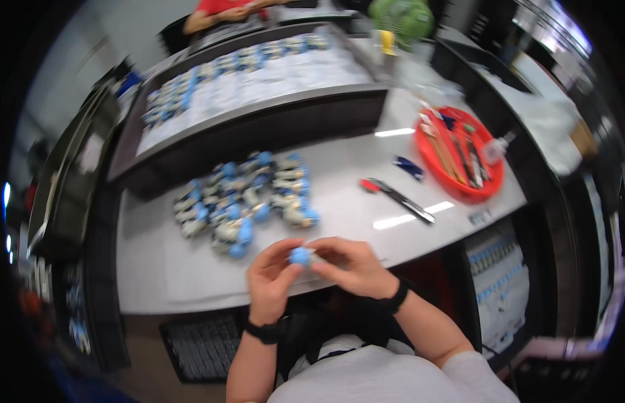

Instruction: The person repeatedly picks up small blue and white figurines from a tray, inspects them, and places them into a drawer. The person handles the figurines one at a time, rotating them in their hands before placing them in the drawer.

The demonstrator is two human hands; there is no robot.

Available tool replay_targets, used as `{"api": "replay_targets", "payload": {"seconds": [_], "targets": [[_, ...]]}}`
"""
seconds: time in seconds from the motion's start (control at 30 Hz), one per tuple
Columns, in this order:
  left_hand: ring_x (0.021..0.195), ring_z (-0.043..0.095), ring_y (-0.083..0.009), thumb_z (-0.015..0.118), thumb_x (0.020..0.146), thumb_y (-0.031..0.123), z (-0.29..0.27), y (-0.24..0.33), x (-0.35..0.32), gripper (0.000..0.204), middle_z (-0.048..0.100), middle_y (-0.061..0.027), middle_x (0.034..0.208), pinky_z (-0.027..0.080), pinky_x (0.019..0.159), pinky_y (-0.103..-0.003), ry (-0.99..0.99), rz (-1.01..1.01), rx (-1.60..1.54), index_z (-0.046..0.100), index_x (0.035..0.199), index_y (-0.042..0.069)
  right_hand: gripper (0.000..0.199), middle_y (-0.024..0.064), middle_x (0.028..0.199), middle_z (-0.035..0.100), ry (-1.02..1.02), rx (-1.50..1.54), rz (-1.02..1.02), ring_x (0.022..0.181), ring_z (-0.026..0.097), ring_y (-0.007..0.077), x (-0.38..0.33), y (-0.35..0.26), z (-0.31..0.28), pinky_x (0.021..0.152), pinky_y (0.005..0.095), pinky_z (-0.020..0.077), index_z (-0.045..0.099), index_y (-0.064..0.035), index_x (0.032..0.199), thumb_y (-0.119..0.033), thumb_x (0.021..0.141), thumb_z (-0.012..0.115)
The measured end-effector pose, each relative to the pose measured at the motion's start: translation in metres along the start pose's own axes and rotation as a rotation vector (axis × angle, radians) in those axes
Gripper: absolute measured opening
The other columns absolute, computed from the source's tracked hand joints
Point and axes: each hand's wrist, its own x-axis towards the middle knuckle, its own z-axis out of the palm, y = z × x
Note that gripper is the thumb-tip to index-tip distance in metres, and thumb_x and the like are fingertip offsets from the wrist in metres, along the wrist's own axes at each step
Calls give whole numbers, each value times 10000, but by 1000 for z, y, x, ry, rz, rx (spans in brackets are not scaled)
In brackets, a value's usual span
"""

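Close to the table's front edge, my left hand (269, 274) and my right hand (356, 269) meet around a small figurine (300, 256) with a rounded blue part. Fingers and thumbs of both hands pinch it from either side, hiding most of its body. Just beyond my left hand lies a cluster of similar blue, grey and cream figurines (235, 195), packed side by side on the white table (346, 161). Motion blur hides their finer detail.
Behind the cluster stands a large dark-walled tray (259, 121) with figurines along its far and left sides. To the right are a red basin (453, 191) of tools, a black-and-red hand tool (403, 200) and a dark blue piece (408, 168). Across sits a person in red (222, 7).
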Motion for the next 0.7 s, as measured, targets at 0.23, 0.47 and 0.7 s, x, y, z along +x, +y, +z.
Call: {"api": "replay_targets", "payload": {"seconds": [0.23, 0.47, 0.7], "targets": [[1046, 524, -216, 512, 872, 17, -15, -6, -5, 350, 499, -142, 1209, 416, 938, -326, 132, -19, -1, 450, 1212, -36, 337, 79, 1003, 635, 228, 232, 22, 909, 598, 135, -50, -9, -63, 786, 276, 497, 569, -10, 1143, -42, 814, 638], [1023, 537, -283, 497, 899, 37, -13, -4, 2, 289, 557, -191, 1134, 413, 927, -399, -42, -29, 103, 493, 1176, -46, 364, 33, 985, 608, 1011, -233, 202, 938, 569, 114, -261, -14, -197, 770, 256, 504, 585, -45, 1095, -18, 744, 678], [976, 530, -258, 533, 881, 52, -12, -1, 5, 268, 566, -177, 1096, 411, 878, -375, -20, -15, 192, 518, 1128, -51, 299, 109, 795, 620, 916, -821, 1094, 776, 616, 221, -477, 19, -226, 705, 318, 488, 602, -34, 901, -38, 610, 669]]}}
